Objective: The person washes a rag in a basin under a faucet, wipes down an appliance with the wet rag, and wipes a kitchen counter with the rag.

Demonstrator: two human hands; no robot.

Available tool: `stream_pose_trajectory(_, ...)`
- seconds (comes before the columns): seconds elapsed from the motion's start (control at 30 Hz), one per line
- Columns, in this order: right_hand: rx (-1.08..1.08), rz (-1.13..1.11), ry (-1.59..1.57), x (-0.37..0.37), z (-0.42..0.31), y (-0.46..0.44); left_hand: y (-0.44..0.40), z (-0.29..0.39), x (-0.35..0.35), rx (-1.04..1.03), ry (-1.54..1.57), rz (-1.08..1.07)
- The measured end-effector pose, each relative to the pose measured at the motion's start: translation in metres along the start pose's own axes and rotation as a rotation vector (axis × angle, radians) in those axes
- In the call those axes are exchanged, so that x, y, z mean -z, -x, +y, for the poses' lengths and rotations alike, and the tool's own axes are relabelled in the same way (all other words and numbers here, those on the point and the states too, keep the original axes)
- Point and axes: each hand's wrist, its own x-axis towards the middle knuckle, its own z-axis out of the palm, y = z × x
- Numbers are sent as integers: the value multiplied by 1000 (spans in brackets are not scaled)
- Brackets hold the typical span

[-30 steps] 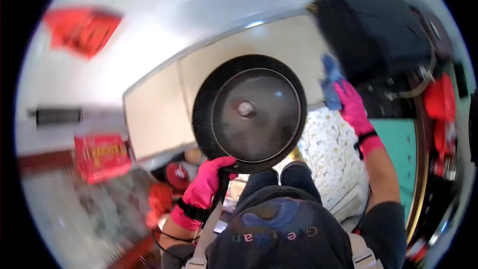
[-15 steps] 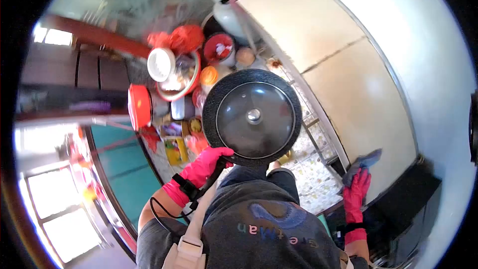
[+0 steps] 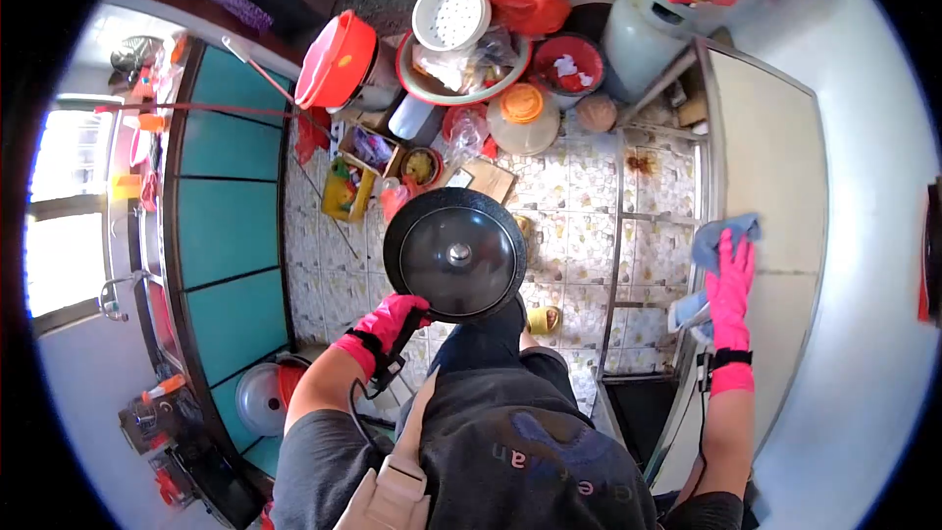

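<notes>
Gloved in pink, my left hand (image 3: 392, 319) is closed round the handle of a black pan (image 3: 397, 245), which hangs over the floor in front of my body. A glass lid (image 3: 471, 280) with a round metal knob covers the pan. On the right, my right hand (image 3: 729, 285), also in a pink glove, presses a grey-blue cloth (image 3: 714, 241) on the cream tabletop (image 3: 770, 177). A second light-blue cloth (image 3: 690, 312) lies at the table's near edge beside that hand.
Teal cabinets (image 3: 231, 236) line the left side. Ahead stand a red basin (image 3: 337, 59), a large bowl with a white strainer (image 3: 451, 15), an orange-lidded jar (image 3: 523, 123) and a gas cylinder (image 3: 633, 39). A yellow slipper (image 3: 543, 320) is on the tiled floor.
The view has swung round, bringing the cabinets and floor items into sight. The pan stays in my left hand, and my right hand is still on the cloth, now farther up in view.
</notes>
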Motion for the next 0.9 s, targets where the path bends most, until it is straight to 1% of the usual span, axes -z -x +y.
stream_pose_trajectory(0.07, -26, 122, 44, -10, 14, -52, -29, -3, 10, 41, 44, 13)
stream_pose_trajectory(0.1, -12, 109, 51, -14, 24, -66, -43, -10, 13, 55, 65, 18)
stream_pose_trajectory(0.17, -58, 86, 105, -13, 32, -116, -70, -11, 17, 97, 107, 31)
stream_pose_trajectory(0.3, 85, 42, 256, 9, 31, -228, -123, -4, 21, 157, 185, 34)
stream_pose_trajectory(0.37, 95, 61, 125, 13, 29, -285, -150, 1, 20, 166, 215, 36)
stream_pose_trajectory(0.43, 155, 82, 24, 10, 46, -346, -177, 9, 19, 168, 247, 39)
stream_pose_trajectory(0.47, 156, 65, 30, 10, 52, -368, -191, 13, 18, 168, 262, 41)
stream_pose_trajectory(0.53, 236, 121, -81, 14, 57, -402, -220, 19, 15, 161, 294, 48)
stream_pose_trajectory(0.57, 239, 119, -77, 22, 48, -407, -235, 21, 13, 155, 311, 54)
stream_pose_trajectory(0.63, 121, 5, -347, 39, 20, -417, -267, 24, 9, 148, 349, 62)
stream_pose_trajectory(0.67, 118, 2, -341, 41, 26, -425, -285, 25, 6, 145, 365, 68)
stream_pose_trajectory(0.73, 32, -30, -262, 47, 41, -435, -326, 28, 1, 128, 410, 71)
stream_pose_trajectory(0.83, -16, -21, -231, 48, 34, -417, -392, 31, -13, 88, 540, 66)
stream_pose_trajectory(0.87, -29, -17, -227, 47, 30, -412, -411, 36, -24, 53, 637, 99)
stream_pose_trajectory(0.9, -41, -15, -225, 46, 27, -407, -417, 50, -27, 28, 557, 80)
